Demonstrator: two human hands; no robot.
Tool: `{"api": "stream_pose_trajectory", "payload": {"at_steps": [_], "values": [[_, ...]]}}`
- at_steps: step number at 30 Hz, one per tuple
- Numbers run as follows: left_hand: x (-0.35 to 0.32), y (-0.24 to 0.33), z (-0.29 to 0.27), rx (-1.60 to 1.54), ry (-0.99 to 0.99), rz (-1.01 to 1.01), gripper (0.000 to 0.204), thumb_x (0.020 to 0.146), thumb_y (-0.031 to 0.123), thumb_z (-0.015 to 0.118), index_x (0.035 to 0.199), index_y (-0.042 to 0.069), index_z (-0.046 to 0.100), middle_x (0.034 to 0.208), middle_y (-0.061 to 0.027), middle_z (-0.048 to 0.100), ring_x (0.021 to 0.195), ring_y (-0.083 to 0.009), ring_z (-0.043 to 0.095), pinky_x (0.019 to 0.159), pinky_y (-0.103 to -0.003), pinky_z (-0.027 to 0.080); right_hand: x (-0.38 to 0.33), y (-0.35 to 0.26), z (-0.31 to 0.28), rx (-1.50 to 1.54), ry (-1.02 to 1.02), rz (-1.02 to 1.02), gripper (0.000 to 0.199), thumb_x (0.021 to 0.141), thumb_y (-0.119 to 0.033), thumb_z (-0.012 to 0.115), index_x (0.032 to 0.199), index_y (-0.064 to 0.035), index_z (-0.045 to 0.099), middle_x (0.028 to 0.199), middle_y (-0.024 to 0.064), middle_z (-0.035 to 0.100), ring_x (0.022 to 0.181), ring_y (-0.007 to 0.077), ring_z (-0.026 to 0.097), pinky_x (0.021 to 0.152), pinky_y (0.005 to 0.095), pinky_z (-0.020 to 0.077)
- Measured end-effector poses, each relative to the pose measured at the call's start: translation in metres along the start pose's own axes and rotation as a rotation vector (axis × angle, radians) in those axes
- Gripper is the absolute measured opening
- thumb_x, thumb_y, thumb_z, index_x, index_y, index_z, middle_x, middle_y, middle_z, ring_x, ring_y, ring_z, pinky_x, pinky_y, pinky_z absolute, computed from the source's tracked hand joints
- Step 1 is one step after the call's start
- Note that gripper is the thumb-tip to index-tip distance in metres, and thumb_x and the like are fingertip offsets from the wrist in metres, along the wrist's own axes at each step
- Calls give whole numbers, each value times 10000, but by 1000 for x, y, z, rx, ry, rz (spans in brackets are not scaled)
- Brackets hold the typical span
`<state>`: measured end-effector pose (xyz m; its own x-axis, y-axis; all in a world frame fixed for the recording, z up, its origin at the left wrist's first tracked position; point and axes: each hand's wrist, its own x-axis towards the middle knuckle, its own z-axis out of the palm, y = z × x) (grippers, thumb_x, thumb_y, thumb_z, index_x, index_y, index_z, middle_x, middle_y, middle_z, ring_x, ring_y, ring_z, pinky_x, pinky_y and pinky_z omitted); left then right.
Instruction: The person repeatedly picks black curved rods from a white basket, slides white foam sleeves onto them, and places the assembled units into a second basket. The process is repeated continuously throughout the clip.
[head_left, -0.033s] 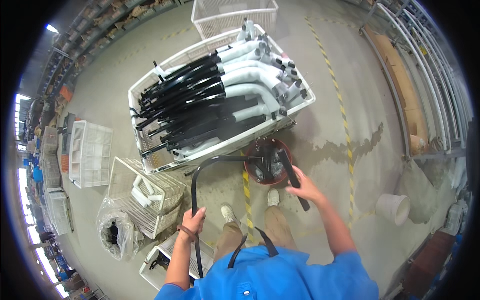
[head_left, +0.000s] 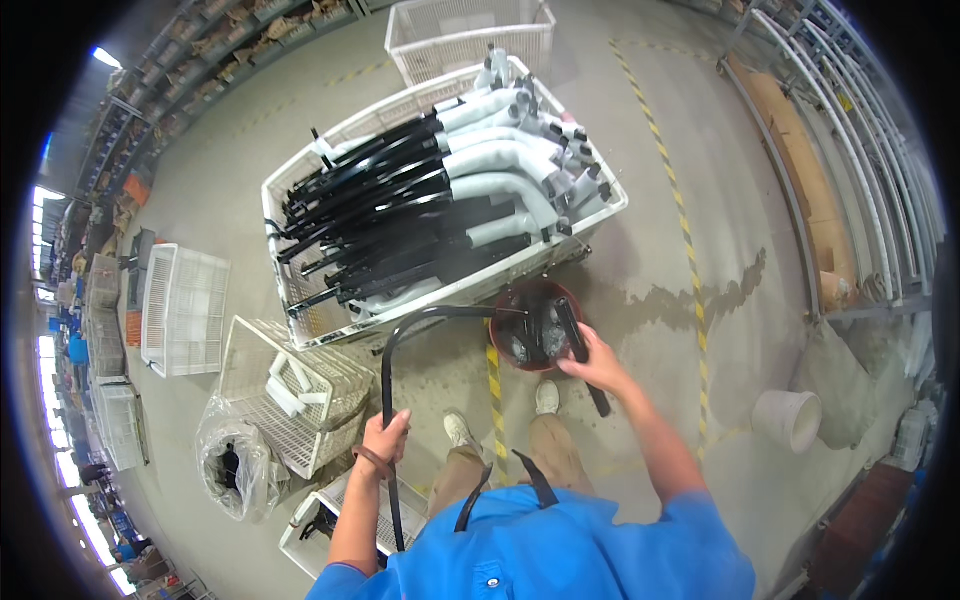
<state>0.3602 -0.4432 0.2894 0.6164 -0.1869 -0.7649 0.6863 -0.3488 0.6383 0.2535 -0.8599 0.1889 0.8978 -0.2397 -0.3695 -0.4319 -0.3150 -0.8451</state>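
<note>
My left hand (head_left: 386, 437) is wrapped round the straight lower part of a bent black tube (head_left: 388, 365). The tube's upper part curves right, and its end reaches over a reddish-brown bucket (head_left: 492, 335). The bucket holds bubbly liquid and several dark sleeve-like pieces (head_left: 535, 335). In my right hand (head_left: 600, 364) is a straight black sleeve (head_left: 570, 325), gripped near its middle, its upper end over the bucket's right side. The sleeve and the tube end are apart. Ahead stands a big white crate (head_left: 450, 287) full of black tubes (head_left: 370, 190), many with white-wrapped bent ends (head_left: 500, 150).
An open white crate (head_left: 340, 385) with white pieces and a clear plastic bag (head_left: 215, 440) stand at left. Another white crate (head_left: 185, 310) is farther left, one more (head_left: 470, 45) at the back. A white bucket (head_left: 787, 420) and metal racking (head_left: 850, 130) are at right.
My right hand has moved slightly left with the black sleeve, whose lower end has swung a little left. My left hand and the bent tube have hardly moved.
</note>
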Motion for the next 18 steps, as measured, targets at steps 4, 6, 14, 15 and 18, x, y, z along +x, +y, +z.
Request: {"api": "stream_pose_trajectory", "payload": {"at_steps": [4, 6, 14, 15, 18], "values": [[-47, 44, 4, 64, 78, 111, 304, 936, 312, 663, 770, 90, 538, 541, 50, 428, 378, -60, 378, 341, -251, 287, 40, -31, 8, -235, 272, -122, 364, 836, -147, 660, 1167, -86, 523, 1088, 160, 640, 997, 369, 622, 819, 479, 508], [-70, 57, 3, 40, 101, 155, 317, 935, 314, 665, 758, 87, 532, 534, 49, 426, 375, -65, 385, 340, -252, 289, 43, -35, 0, -391, 356, -248, 330, 832, -128, 667, 1137, -91, 544, 1045, 141, 644, 979, 378, 624, 813, 454, 511], [-119, 57, 31, 35, 103, 183, 335, 943, 313, 652, 729, 99, 507, 524, 29, 430, 356, -78, 375, 326, -264, 292, 29, -58, -32, -545, 352, -589, 449, 690, -26, 741, 1081, -143, 554, 946, 56, 599, 914, 280, 616, 772, 409, 479], [-121, 54, 34, 27, 100, 189, 336, 938, 309, 662, 734, 89, 511, 545, 26, 445, 361, -73, 386, 327, -258, 296, 32, -61, -31, -550, 349, -617, 469, 681, -36, 751, 1092, -145, 553, 953, 52, 595, 920, 270, 615, 776, 403, 474], [-126, 44, 44, -16, 104, 184, 320, 931, 297, 676, 760, 79, 517, 559, 34, 445, 370, -59, 381, 330, -250, 297, 28, -62, -31, -540, 347, -666, 495, 666, -47, 766, 1101, -148, 552, 959, 49, 590, 926, 259, 614, 783, 397, 468]]}}
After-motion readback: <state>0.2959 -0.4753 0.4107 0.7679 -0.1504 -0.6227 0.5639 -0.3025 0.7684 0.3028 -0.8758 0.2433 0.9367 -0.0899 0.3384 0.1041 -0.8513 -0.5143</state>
